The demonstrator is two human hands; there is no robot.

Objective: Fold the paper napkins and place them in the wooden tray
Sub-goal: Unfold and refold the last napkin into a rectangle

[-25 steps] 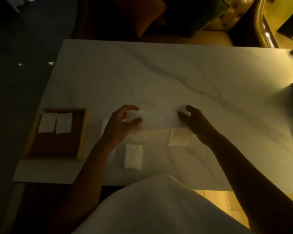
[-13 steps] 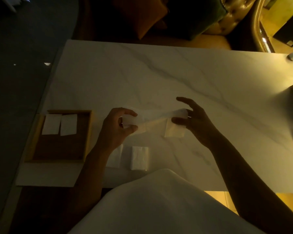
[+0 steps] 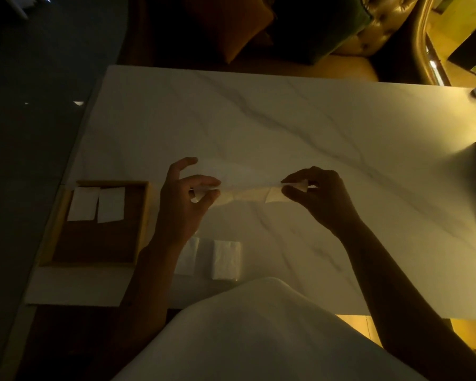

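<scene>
— Marble table [image 3: 286, 119] first, then the wooden tray [image 3: 142, 224] at its near left corner. How far along am I?

— Two folded napkins [image 3: 96, 203] lie side by side in the tray's far half; the rest of it is bare.

— What's left?

— Right of the tray, a napkin [image 3: 248, 192] stretched thin and pale above the marble. My left hand [image 3: 182, 204] pinches one end, my right hand [image 3: 319, 196] the other, thumb against fingertips.

— More after that?

— Nearer me than that one, a small white napkin pack [image 3: 226, 259].
</scene>
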